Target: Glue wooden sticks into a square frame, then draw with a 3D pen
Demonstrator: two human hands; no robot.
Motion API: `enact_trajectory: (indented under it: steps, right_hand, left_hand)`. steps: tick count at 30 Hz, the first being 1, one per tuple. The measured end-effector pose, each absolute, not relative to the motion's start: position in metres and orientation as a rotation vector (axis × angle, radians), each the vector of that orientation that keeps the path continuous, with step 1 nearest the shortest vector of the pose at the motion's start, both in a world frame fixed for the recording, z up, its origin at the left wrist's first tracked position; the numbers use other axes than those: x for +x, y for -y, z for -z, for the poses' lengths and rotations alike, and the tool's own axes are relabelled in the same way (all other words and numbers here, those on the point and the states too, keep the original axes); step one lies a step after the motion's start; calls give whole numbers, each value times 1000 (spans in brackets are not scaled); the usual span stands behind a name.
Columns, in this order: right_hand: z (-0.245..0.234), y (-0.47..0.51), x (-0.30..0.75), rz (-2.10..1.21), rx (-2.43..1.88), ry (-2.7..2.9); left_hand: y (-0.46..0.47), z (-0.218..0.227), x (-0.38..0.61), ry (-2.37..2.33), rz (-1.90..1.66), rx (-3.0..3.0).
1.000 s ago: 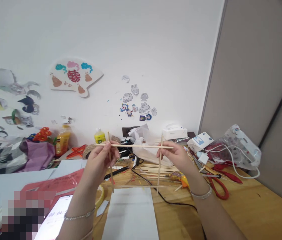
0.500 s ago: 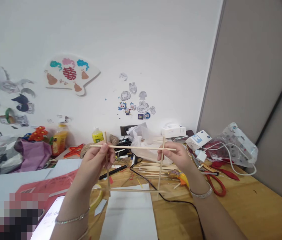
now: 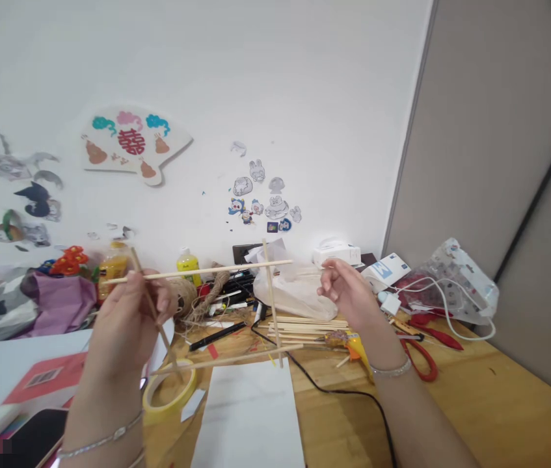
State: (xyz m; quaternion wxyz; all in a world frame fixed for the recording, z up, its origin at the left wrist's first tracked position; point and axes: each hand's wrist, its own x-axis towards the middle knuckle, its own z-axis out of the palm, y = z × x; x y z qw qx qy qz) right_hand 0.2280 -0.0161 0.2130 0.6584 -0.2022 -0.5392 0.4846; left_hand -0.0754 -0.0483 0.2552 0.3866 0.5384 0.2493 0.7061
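Note:
A square frame of thin wooden sticks (image 3: 216,269), with its ends crossing at the corners, is held up above the table. My left hand (image 3: 131,318) pinches its upper left corner between thumb and fingers. The frame tilts, its right side higher. To the right of it, my right hand (image 3: 348,296) is apart from the sticks, fingers loosely bent and holding nothing. Below the frame lies a white sheet of paper (image 3: 248,416), with a roll of yellow tape (image 3: 170,406) at its left. Behind it rests a pile of loose wooden sticks (image 3: 299,330).
A yellow glue gun (image 3: 359,351) lies near my right wrist, its black cable crossing the table. Red-handled scissors (image 3: 424,361) are farther right. Twine (image 3: 185,296), a black pen (image 3: 217,336) and a yellow bottle (image 3: 188,263) stand or lie toward the wall. A phone (image 3: 36,435) is at lower left.
My right hand has let go of the frame's upper right corner. My left hand has carried the frame to the left and tilted it.

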Motion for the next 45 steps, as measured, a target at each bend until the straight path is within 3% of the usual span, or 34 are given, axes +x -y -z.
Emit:
enact_trajectory:
  steps: [4,23,33,45]
  right_hand:
    - [-216,17,228,-1225,-386,1126]
    - [-222,33,222,-1183,-331,1433]
    - [-223,45,207,-771,-737,1670]
    - [-220,39,212,-735,-796,1914]
  left_hand:
    - [51,-259,-82,-619,-1833,1320]
    - [52,-258,-76,-625,-1789,1389]
    - [47,-249,-55,-699,-1670,1431]
    - [46,-246,-49,-737,-1489,1560]
